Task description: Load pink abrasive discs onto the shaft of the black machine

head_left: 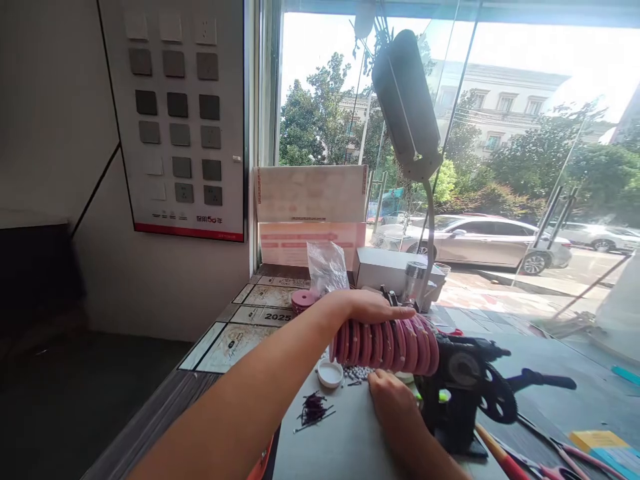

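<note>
A row of ridged pink discs (pixel 385 348) with small pale dots lies sideways on a black hand-cranked machine (pixel 453 387). My left hand (pixel 373 307) reaches over from the left and rests on top of the discs. One finger is stretched along them; the others are partly hidden. Below the row, my right hand (pixel 393 397) is low over the table with its fingers curled together. Its fingertips are beside small white beads (pixel 357 373), and what they hold is hidden. A round white lid or dish (pixel 331 373) and a pile of dark, thin pins or sticks (pixel 314 410) lie nearby.
A pink spool (pixel 303 300) and a clear plastic bag (pixel 327 267) stand behind my left arm. A white box (pixel 387 270), a glass jar (pixel 415 283) and a lamp (pixel 407 100) are by the window. Scissors (pixel 555 470) and a yellow-blue box (pixel 603 447) lie right of the machine.
</note>
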Motion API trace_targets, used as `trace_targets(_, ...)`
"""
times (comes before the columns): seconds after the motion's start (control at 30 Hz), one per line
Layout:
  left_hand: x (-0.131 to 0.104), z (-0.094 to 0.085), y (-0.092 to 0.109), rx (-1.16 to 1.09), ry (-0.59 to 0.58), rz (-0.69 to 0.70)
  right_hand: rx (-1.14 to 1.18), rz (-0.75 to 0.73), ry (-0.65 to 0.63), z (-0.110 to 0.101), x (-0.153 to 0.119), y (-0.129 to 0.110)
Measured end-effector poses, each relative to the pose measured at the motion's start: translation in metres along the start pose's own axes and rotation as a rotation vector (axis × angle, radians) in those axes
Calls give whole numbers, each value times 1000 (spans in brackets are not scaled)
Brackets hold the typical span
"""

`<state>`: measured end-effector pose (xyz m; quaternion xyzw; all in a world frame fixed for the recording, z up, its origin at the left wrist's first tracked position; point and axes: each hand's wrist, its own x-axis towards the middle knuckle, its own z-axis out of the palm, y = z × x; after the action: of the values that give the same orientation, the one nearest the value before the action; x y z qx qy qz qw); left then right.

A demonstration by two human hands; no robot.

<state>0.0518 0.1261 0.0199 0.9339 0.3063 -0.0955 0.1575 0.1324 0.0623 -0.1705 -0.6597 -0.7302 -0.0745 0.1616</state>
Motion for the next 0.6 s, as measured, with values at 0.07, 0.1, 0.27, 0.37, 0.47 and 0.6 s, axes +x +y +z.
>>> trace_targets(0.07, 0, 0, 0, -5, -2, -9, 27, -24, 3, -5, -8, -5)
trace_targets(0.1, 1, 0, -1, -11, -5, -15, 41, -42, 1, -12, -14, -7)
trace_targets(0.27, 6, 1, -6, -56, -12, -46, 634, -252, 108, -91, -37, 0)
trace_targets(0.37, 9, 1, -8, -66, -18, -52, 958, -123, 174, -133, -27, 11)
trace_targets(0.47, 10, 1, -9, -75, -19, -49, 1123, -56, 105, -143, -10, 15)
trace_targets(0.6, 12, 2, -10, -99, -18, -47, 1167, -6, 62, -134, -2, 12)
